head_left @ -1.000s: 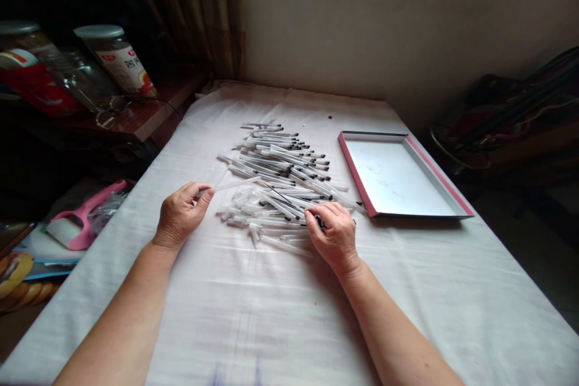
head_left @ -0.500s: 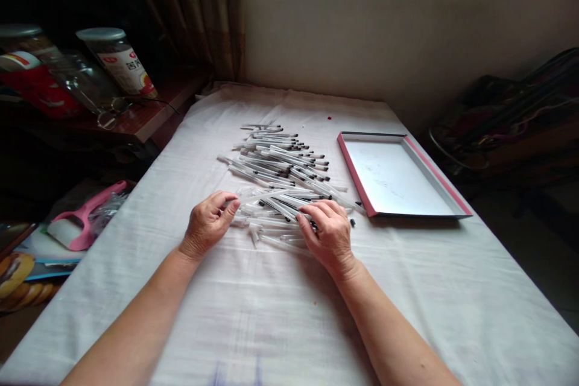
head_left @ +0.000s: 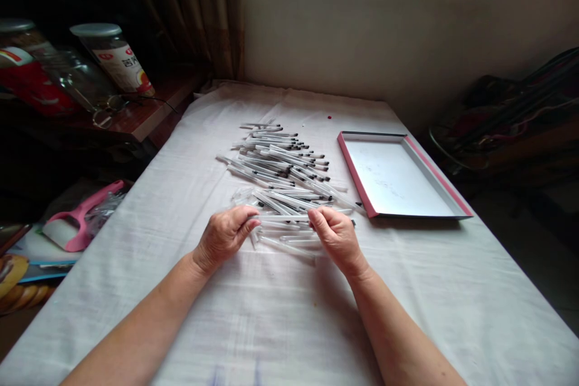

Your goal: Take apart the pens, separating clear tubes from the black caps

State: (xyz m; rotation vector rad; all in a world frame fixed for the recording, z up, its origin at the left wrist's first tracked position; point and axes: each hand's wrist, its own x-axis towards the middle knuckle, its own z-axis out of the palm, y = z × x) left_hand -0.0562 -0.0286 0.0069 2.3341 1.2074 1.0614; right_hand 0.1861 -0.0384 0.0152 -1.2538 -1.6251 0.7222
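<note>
A clear pen barrel [head_left: 284, 218] lies level between my two hands, just above a loose heap of pen parts. My left hand [head_left: 228, 234] is closed around its left end. At the right end, my right hand [head_left: 337, 238] pinches with thumb and forefinger; whatever else its fingers may hide cannot be made out. Clear tubes [head_left: 289, 246] and dark-tipped pieces lie under and around the hands. Beyond them is a larger pile of clear pens [head_left: 275, 157], most with their black ends pointing right.
A shallow pink-edged box lid [head_left: 368, 193] lies at the right of the white-clothed table [head_left: 253, 325]. A small red bit [head_left: 329, 117] is near the back. On the left, jars [head_left: 120, 63] and glasses [head_left: 106, 111] rest on a shelf, with a pink-handled item [head_left: 84, 217] below.
My left hand has moved right and slightly nearer with the pen barrel. My right hand has come up from the loose parts and closed at the barrel's other end.
</note>
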